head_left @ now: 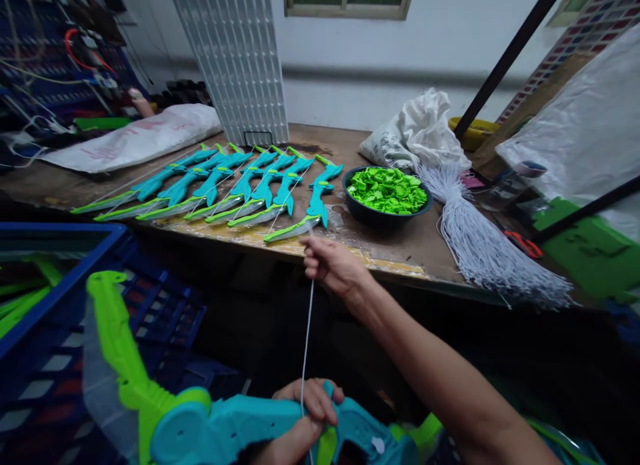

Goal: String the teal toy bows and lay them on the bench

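Note:
My left hand (307, 415) is wrapped around the middle of a blue and green toy bow (245, 418) low in view, with a small green piece by its thumb. A thin white string (309, 325) runs upward from the bow. Its upper end is pinched in my right hand (333, 262), raised in front of the table edge. Behind that hand, several finished-looking toy bows (290, 182) lie in a row on the table. The lower right end of the held bow is partly hidden by my right forearm.
On the brown table (345, 142) stands a dark bowl (387, 215) of small green pieces. Right of it lie a bundle of white strings (480, 238), a white sack (410, 132) and orange-handled scissors (523, 244). A blue crate (115, 238) with green parts stands at left.

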A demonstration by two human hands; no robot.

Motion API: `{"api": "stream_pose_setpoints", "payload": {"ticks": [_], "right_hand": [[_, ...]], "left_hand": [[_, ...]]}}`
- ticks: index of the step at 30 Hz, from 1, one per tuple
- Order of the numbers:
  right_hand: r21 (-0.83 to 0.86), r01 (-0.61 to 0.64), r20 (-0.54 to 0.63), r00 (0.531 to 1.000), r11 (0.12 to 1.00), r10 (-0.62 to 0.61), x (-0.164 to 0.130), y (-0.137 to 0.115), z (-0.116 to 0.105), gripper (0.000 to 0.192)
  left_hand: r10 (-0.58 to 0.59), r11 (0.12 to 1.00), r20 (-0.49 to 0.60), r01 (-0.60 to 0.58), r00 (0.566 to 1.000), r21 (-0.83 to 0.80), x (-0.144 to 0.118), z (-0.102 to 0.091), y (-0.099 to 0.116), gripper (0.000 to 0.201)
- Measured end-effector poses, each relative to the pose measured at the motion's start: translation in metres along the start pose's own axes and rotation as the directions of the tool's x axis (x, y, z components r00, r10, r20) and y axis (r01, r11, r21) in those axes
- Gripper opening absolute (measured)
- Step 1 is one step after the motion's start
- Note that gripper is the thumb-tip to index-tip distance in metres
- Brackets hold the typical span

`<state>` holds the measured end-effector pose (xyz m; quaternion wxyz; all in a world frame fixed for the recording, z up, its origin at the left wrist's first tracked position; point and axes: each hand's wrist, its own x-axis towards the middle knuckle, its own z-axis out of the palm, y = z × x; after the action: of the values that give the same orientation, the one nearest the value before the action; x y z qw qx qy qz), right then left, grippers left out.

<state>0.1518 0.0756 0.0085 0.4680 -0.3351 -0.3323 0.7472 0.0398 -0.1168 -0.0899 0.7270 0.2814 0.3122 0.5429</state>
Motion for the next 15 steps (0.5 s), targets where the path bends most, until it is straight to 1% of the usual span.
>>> {"api": "stream_pose_setpoints", "payload": {"ticks": [3, 5, 6, 8, 9, 10, 11, 12, 13, 14, 15], "right_hand": [[0.050, 0.129, -0.135, 0.983, 0.990, -0.122, 0.016, -0.040, -0.016, 0.012], [0.058, 0.195, -0.212, 0.961, 0.979, -0.178, 0.017, -0.058, -0.023, 0.013], [0.061, 0.215, -0.247, 0.950, 0.975, -0.194, 0.013, -0.065, -0.026, 0.015], [0.032, 0.239, -0.286, 0.932, 0.970, -0.221, 0.000, -0.077, -0.031, 0.017], [-0.017, 0.255, -0.288, 0.925, 0.967, -0.249, -0.010, -0.083, -0.035, 0.017], [-0.093, 0.277, -0.288, 0.912, 0.956, -0.293, -0.022, -0.089, -0.040, 0.017], [-0.198, 0.306, -0.289, 0.889, 0.931, -0.354, -0.038, -0.096, -0.045, 0.017], [-0.328, 0.353, -0.290, 0.845, 0.876, -0.449, -0.057, -0.103, -0.052, 0.017], [-0.482, 0.393, -0.288, 0.773, 0.783, -0.565, -0.080, -0.111, -0.059, 0.015], [-0.645, 0.403, -0.270, 0.675, 0.650, -0.687, -0.104, -0.118, -0.067, 0.013], [-0.801, 0.393, -0.197, 0.540, 0.452, -0.818, -0.130, -0.125, -0.075, 0.007]], "left_hand": [[0.009, 1.000, -0.015, -0.009, 1.000, -0.006, -0.006, -0.006, -0.001, 0.043], [0.009, 1.000, -0.053, -0.010, 0.999, -0.021, -0.013, -0.008, 0.001, 0.040], [0.006, 1.000, -0.088, -0.009, 0.996, -0.027, -0.017, -0.009, 0.003, 0.037], [-0.007, 1.000, -0.194, 0.002, 0.981, -0.024, -0.025, -0.010, 0.011, 0.030], [-0.017, 1.000, -0.254, 0.015, 0.967, -0.010, -0.027, -0.012, 0.017, 0.027], [-0.023, 1.000, -0.313, 0.029, 0.949, 0.012, -0.029, -0.014, 0.024, 0.027], [-0.014, 0.998, -0.370, 0.034, 0.929, 0.047, -0.029, -0.016, 0.033, 0.032], [0.002, 0.996, -0.418, 0.037, 0.909, 0.086, -0.030, -0.019, 0.042, 0.039], [0.044, 0.993, -0.473, 0.015, 0.880, 0.121, -0.030, -0.022, 0.052, 0.045], [0.090, 0.989, -0.525, -0.013, 0.846, 0.149, -0.030, -0.025, 0.062, 0.046], [0.130, 0.985, -0.582, -0.039, 0.803, 0.166, -0.031, -0.029, 0.072, 0.044]]}}
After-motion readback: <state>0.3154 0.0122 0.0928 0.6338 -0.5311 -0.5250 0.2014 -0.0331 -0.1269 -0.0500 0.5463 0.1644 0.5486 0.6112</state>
